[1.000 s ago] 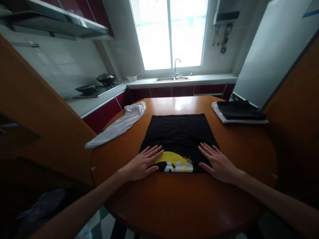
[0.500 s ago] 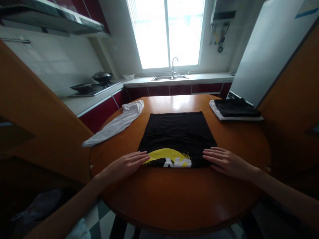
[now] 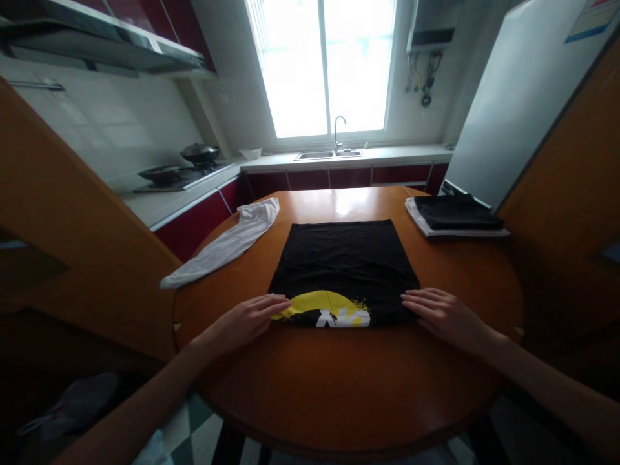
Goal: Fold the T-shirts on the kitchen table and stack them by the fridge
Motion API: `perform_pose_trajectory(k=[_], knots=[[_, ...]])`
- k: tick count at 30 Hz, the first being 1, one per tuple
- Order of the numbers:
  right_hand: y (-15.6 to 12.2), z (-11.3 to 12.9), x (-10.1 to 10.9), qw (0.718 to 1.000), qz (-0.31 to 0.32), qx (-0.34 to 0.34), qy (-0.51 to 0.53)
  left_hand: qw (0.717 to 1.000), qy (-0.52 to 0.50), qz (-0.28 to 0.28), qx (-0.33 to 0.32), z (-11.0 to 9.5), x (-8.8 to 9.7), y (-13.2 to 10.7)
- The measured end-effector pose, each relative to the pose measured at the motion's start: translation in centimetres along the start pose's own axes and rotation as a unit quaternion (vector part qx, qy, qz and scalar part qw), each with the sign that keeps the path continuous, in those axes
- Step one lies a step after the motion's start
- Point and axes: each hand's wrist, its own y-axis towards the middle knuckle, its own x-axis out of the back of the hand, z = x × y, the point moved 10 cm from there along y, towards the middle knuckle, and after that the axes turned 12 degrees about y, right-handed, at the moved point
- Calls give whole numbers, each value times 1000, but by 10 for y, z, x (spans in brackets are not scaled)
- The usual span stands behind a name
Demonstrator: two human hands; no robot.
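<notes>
A black T-shirt (image 3: 346, 255), folded into a near-rectangle, lies flat in the middle of the round wooden table (image 3: 349, 387). Its near end carries a yellow and white print (image 3: 334, 307). At the shirt's near left corner, the straight fingers of my left hand (image 3: 252, 318) rest on the cloth and the yellow print. My right hand (image 3: 443, 316) is at the near right corner, fingers extended, their tips touching the shirt's side edge. Both thumbs are hidden from view.
A crumpled white garment (image 3: 227, 242) lies along the table's left edge, one end overhanging. At the far right sits a stack of folded black (image 3: 458, 212) and white clothes (image 3: 426, 226). Beyond the table are a counter with a sink (image 3: 314, 155), a stove (image 3: 188, 175) and a fridge (image 3: 513, 97).
My right hand has slid slightly outward, its fingertips now at the shirt's right edge rather than further in on it. The left hand is almost unmoved. The view has tilted slightly.
</notes>
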Motion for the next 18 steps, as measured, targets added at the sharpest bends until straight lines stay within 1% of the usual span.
perform_pose_trajectory(k=[3,6,8,10,13,15,17,18], knots=[[0,-5,1,1000,-17,-10,18,999,-27,-23,5,7,5,-1],[1,-8,11,997,-34,-24,63,998,-59,-27,17,12,14,-1],[4,-9,22,993,-36,-36,107,995,-90,0,36,13,19,1],[7,-9,35,985,-31,-53,161,988,-135,46,51,11,26,2],[14,-7,56,962,-19,-82,259,967,-222,106,67,5,42,1],[18,-5,68,941,-10,-97,324,950,-273,133,67,1,55,0],[22,-9,78,917,-20,-120,380,942,-303,131,64,4,69,0],[24,-14,82,904,-37,-137,404,941,-310,116,70,9,75,1]])
